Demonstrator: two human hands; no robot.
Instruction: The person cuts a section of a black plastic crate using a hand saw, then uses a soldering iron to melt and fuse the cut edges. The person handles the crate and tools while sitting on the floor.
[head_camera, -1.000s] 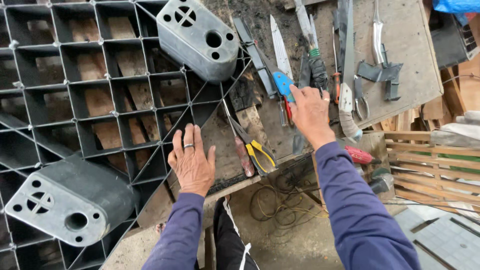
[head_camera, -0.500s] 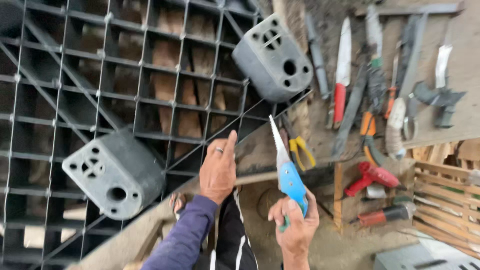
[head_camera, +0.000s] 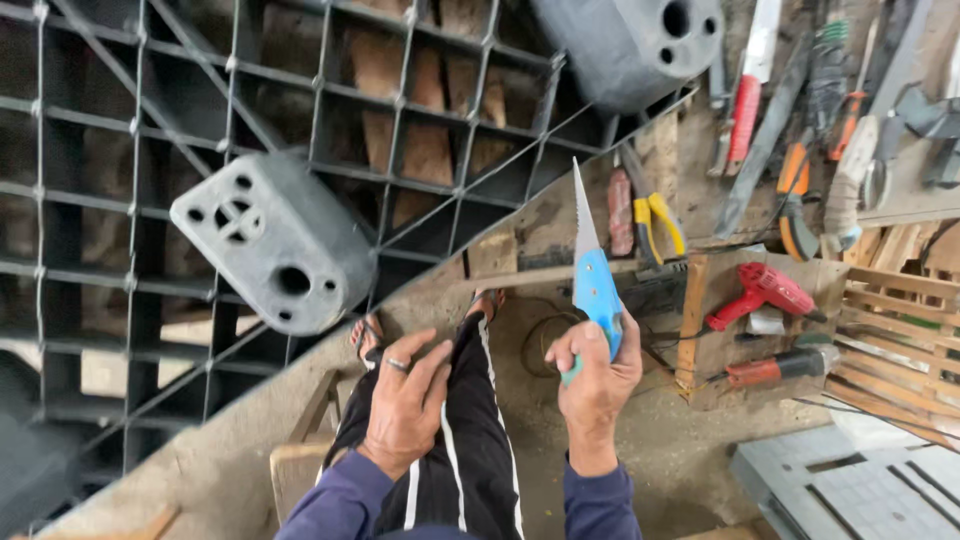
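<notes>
Black plastic grid pallet (head_camera: 130, 150) fills the left, with a grey moulded foot block (head_camera: 275, 240) standing on it. Just below that block, the left hand (head_camera: 405, 405) rests on the person's thigh, fingers loosely spread and holding nothing. To its right, the right hand (head_camera: 597, 372) is clenched around the blue handle of a serrated saw knife (head_camera: 592, 265). Its long axis runs nearly upright, tip pointing away toward the yellow-handled pliers (head_camera: 655, 222) and red drill (head_camera: 765, 292).
</notes>
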